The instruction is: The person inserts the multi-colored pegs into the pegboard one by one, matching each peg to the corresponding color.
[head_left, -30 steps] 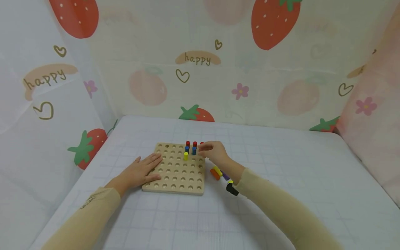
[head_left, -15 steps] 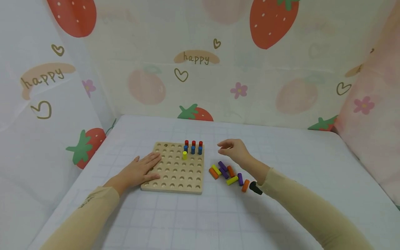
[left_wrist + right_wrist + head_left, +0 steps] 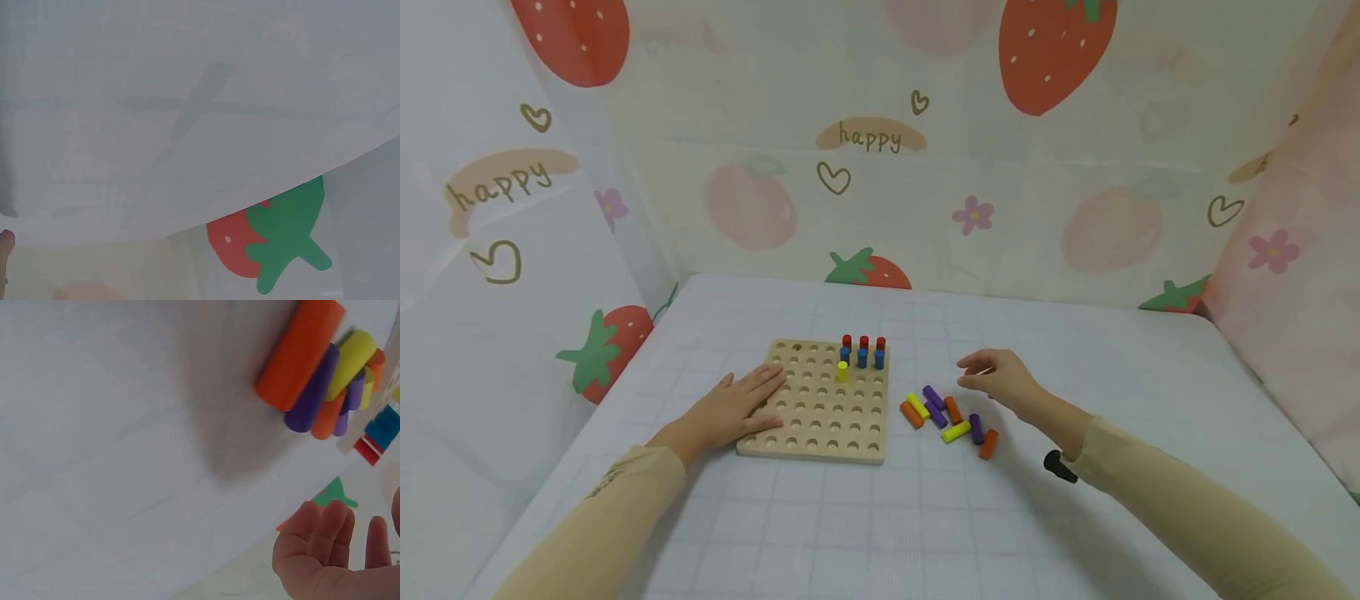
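A wooden pegboard (image 3: 820, 417) with rows of round holes lies on the table. My left hand (image 3: 730, 412) rests flat on its left edge, fingers spread. At the board's far right corner stand three red pegs (image 3: 864, 342), three blue pegs (image 3: 862, 358) in front of them, and one yellow peg (image 3: 842, 372). My right hand (image 3: 1011, 383) hovers to the right of the board with loosely bent fingers and nothing in them. Below it lies a loose pile of orange, yellow and purple pegs, among them an orange peg (image 3: 300, 356) and a purple peg (image 3: 312, 394) in the right wrist view.
The white, grid-patterned table (image 3: 820, 533) reaches back to a strawberry-print cloth wall (image 3: 1037, 167), with similar cloth at both sides. A black strap piece (image 3: 1060, 467) hangs at my right sleeve.
My right hand has left the board's far right corner and moved right, past the loose pegs. A third blue peg now shows upright there. The left hand stays in place.
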`<control>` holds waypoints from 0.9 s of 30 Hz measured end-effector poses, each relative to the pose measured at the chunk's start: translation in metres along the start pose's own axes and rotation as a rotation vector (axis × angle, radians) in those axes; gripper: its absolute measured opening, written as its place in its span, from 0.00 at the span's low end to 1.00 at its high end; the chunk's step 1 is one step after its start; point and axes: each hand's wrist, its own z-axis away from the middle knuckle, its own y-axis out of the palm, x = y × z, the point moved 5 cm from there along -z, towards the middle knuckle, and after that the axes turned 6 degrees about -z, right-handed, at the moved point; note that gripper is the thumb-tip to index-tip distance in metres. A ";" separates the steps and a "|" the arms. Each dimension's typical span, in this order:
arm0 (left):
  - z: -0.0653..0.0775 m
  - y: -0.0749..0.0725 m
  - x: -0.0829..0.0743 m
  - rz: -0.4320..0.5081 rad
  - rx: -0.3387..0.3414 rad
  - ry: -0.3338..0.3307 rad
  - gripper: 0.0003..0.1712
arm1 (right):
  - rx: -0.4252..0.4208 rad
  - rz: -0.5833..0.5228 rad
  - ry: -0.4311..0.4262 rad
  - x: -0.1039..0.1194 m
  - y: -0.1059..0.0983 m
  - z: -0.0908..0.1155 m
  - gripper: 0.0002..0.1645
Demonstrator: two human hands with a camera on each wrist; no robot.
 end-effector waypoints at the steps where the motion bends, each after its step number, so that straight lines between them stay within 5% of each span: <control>1: 0.000 0.000 0.000 -0.001 -0.004 0.001 0.44 | 0.006 0.006 -0.002 -0.002 -0.001 0.000 0.22; 10: 0.001 0.000 0.001 0.002 -0.017 0.005 0.44 | 0.136 0.065 0.008 -0.019 -0.002 0.005 0.24; 27: -0.001 0.006 0.008 -0.001 -0.009 0.003 0.45 | 0.258 0.242 -0.057 -0.035 0.013 0.002 0.06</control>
